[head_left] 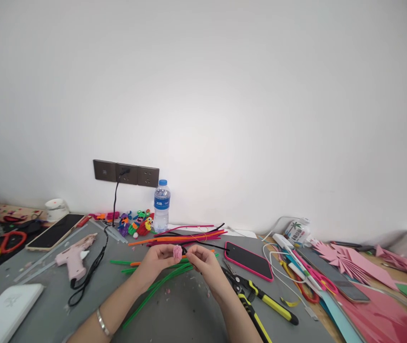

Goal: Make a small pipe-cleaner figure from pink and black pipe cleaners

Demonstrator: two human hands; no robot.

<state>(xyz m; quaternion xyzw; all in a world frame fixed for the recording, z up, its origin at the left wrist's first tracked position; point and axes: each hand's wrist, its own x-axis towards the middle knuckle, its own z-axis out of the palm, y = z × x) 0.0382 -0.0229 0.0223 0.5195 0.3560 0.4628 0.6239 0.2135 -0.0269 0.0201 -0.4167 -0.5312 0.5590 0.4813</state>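
Left fingers (166, 249) tight on pink curl (177, 252); right fingers (195, 254) tight on black strand (184, 250); white-lettered blue bottle label (162, 203)

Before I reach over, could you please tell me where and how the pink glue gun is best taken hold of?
I'd take the pink glue gun by its handle, from the near left: it lies on its side, handle toward the near side, nozzle away to the right, black cord looped right of the handle.
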